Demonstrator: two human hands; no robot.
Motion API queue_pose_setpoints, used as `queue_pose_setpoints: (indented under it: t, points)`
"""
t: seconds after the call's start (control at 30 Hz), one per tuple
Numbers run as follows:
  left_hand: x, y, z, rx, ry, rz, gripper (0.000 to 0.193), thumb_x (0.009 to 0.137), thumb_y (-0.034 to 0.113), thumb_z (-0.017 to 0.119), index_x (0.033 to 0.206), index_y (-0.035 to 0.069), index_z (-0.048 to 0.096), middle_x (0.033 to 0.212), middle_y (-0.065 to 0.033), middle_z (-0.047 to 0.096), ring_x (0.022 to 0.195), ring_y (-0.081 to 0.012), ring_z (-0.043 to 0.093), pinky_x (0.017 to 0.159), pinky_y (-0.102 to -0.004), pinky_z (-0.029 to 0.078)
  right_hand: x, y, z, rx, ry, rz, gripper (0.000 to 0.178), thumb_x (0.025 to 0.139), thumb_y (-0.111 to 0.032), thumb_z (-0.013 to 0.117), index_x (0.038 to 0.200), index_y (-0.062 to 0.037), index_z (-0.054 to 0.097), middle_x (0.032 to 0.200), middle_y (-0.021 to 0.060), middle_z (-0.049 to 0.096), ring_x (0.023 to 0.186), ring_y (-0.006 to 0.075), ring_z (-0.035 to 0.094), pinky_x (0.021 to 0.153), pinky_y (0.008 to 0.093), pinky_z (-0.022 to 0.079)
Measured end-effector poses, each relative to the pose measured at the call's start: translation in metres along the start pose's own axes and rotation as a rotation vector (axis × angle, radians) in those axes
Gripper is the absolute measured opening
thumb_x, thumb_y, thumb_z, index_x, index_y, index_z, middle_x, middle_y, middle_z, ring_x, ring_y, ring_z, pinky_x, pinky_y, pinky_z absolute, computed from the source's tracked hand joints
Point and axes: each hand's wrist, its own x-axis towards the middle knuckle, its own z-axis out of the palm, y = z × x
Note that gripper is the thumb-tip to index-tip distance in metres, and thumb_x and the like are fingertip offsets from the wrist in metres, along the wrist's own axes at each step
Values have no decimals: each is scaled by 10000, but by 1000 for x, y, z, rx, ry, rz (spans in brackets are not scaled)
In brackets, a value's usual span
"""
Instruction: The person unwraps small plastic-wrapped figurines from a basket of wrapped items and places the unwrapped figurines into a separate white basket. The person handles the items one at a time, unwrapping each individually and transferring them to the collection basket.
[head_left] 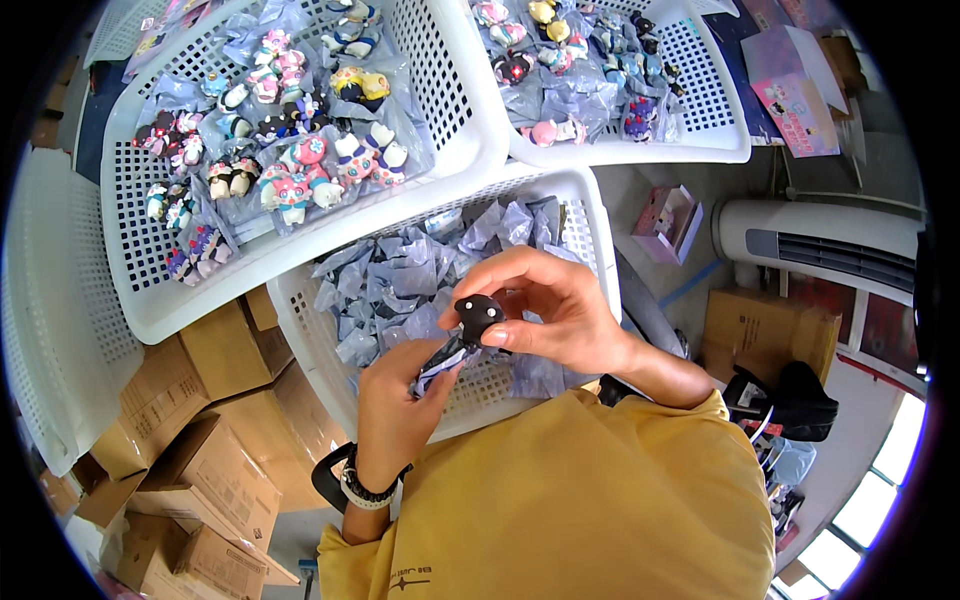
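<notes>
A small black toy figure with white dots (478, 316) is between my two hands, above the nearest white basket. My right hand (560, 315) pinches its rounded top between thumb and fingers. My left hand (402, 388) closes around a crumpled grey plastic bag (440, 364) just below the figure. Whether the figure's lower part is still inside the bag is hidden by my fingers. Under my hands, the white perforated basket (592, 215) holds many small grey plastic bags (395, 280).
A large white basket (455, 165) at the far left holds several colourful figures (290, 185) on plastic bags. Another basket (640, 155) stands at the far right. Cardboard boxes (215, 480) are stacked at the lower left. A white appliance with a dark vent (830, 240) stands to the right.
</notes>
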Motion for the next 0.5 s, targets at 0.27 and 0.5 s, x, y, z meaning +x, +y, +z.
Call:
queue_pose_setpoints:
  t: [0.27,0.5]
  points:
    - [-6,-5,-4,56,34,-34,284,896,38,800,1174,13,746,982,-183,726,809,-371,677,716,-409,530,3,-7,-4,-15,20,-17,412,1027,17,748,1428,-27,659,1288,99,753,840,59,636,644,221,524]
    - [-14,-14,4,346,49,127,525,942,138,817,1415,35,613,1131,-167,752,1028,-388,711,890,-464,529,10,-31,2,151,-96,26,475,1029,106,679,1492,4,640,1284,154,671,925,155,727,776,305,658]
